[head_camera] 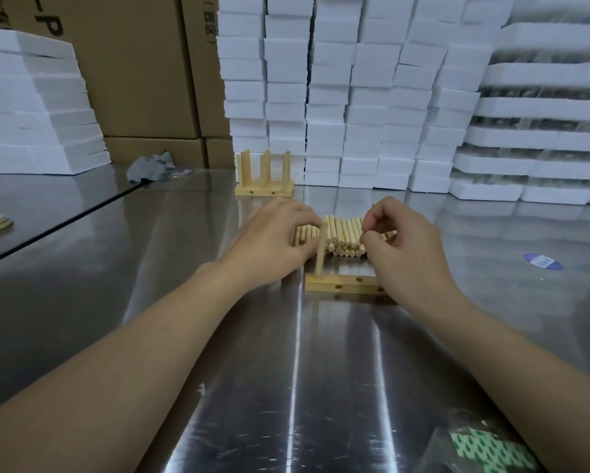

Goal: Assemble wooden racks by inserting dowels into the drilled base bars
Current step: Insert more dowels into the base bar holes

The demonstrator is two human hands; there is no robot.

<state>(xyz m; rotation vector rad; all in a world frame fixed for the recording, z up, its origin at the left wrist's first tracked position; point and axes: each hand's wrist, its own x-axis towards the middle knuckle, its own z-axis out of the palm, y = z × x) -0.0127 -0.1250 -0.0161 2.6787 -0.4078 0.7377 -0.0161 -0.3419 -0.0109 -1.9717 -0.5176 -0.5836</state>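
Head view: pale wooden drilled base bar (349, 283) lies flat at centre of shiny steel table (252, 370). One round wooden dowel (320, 254) stands upright in bar's 9 o'clock end. Left hand (276, 240) grips dowel near top. Right hand (402, 244) over 3 o'clock end, fingers curled, thumb against forefinger; cannot tell if anything held. Loose dowel pile (344, 233) just beyond bar at 12 o'clock. Finished wooden rack (264, 179) at 11 o'clock, well apart.

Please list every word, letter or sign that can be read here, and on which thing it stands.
"P": large dark letter, turned sideways, on the tall brown cardboard box.
Bracketed characters on the narrower brown cardboard box beside it: too blurred to read.
Dark print at the tall box's top left: cut off, unreadable.
Round blue and white sticker on the steel table: print too small to read.
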